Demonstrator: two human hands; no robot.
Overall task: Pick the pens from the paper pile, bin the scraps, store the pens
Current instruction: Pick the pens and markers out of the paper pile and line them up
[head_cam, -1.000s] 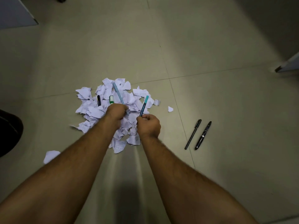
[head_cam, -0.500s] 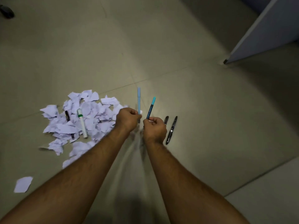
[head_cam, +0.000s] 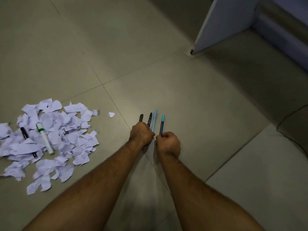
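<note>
A pile of torn paper scraps [head_cam: 55,129] lies on the floor at the left. In it rest a white marker with a green band [head_cam: 44,138] and a black pen [head_cam: 25,132], partly covered. My left hand [head_cam: 141,134] is shut on a light blue pen [head_cam: 154,120], low over the floor. My right hand [head_cam: 168,141] is shut on a teal pen [head_cam: 162,124]. Two black pens [head_cam: 149,119] lie on the floor just beyond my left hand, their lower ends hidden by it.
A single paper scrap [head_cam: 111,114] lies apart, between the pile and the pens. A pale panel or door edge [head_cam: 221,25] stands at the upper right. A dark cable [head_cam: 290,117] curves along the floor at the right.
Both hands moved right, away from the paper pile, carrying their pens down beside the two black pens on the floor. The view swung right with them.
</note>
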